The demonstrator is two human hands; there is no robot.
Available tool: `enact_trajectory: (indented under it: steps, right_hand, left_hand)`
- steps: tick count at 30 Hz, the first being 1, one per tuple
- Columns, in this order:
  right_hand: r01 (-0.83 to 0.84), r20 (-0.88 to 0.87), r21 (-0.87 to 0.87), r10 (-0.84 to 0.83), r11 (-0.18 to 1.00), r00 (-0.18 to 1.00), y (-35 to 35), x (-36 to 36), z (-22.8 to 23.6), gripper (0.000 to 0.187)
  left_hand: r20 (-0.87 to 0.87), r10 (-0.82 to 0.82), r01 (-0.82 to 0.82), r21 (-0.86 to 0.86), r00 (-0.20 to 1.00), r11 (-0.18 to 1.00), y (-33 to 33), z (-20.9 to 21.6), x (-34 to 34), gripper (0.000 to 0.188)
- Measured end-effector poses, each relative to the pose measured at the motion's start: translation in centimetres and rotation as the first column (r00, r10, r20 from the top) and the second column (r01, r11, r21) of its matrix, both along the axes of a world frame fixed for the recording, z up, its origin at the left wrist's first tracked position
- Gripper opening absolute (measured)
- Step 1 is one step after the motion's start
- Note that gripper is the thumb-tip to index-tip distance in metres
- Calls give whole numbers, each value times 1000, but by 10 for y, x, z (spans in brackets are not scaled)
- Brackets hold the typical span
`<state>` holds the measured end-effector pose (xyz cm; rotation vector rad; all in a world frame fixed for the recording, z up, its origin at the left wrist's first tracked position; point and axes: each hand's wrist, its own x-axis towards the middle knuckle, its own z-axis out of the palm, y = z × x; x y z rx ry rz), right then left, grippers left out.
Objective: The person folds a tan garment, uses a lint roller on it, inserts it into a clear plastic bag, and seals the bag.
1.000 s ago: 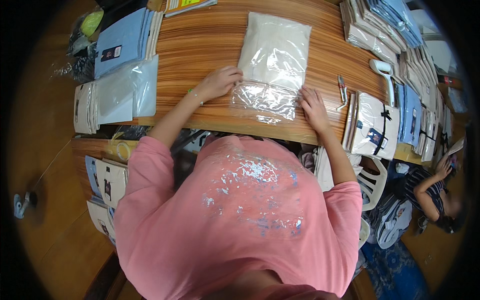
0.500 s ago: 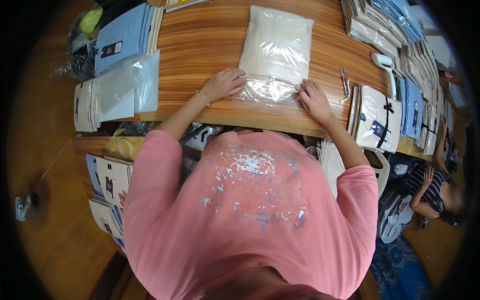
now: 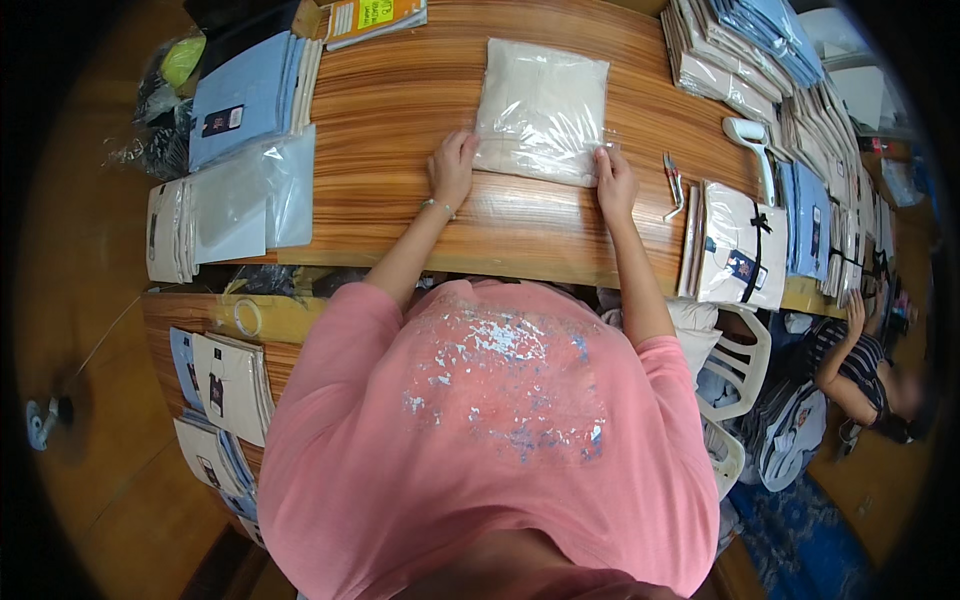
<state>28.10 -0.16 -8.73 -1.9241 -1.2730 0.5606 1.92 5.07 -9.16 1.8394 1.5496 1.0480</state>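
Observation:
A cream folded garment in a clear plastic bag (image 3: 545, 105) lies on the striped wooden table in front of me. My left hand (image 3: 452, 170) is closed at the bag's near left edge, its fingertips at the plastic. On the near right corner, my right hand (image 3: 616, 182) grips the bag with its thumb on top and the fingers at the side and below. The bag's near edge looks folded back, without loose plastic spread in front of it. To the right of my right hand lie small thread snips (image 3: 673, 186) with red on the handles.
Stacks of bagged cream garments (image 3: 715, 60) and a white handheld tool (image 3: 750, 140) line the right side. A folded garment tied with black ribbon (image 3: 740, 245) stands nearby. Blue garments (image 3: 240, 100) and clear bags (image 3: 285, 190) lie left. A person (image 3: 850, 365) sits far right.
The loose plastic flap that stretched toward me is now tucked against the package. My hands have gone from lying on the flap to holding the package's near sides. The view has shifted slightly.

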Motion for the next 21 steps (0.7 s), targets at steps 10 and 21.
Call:
enact_trajectory:
  steps: [10,21]
  right_hand:
    - [146,61,-87,-141,985,988,12,-9,0,35]
    - [134,158,-42,-126,990,979,14,-3,-8,33]
  left_hand:
    - [-88,99,-109,-115,991,987,8,1,12,25]
    - [550,109,229,-510,828,829,34,27,0,23]
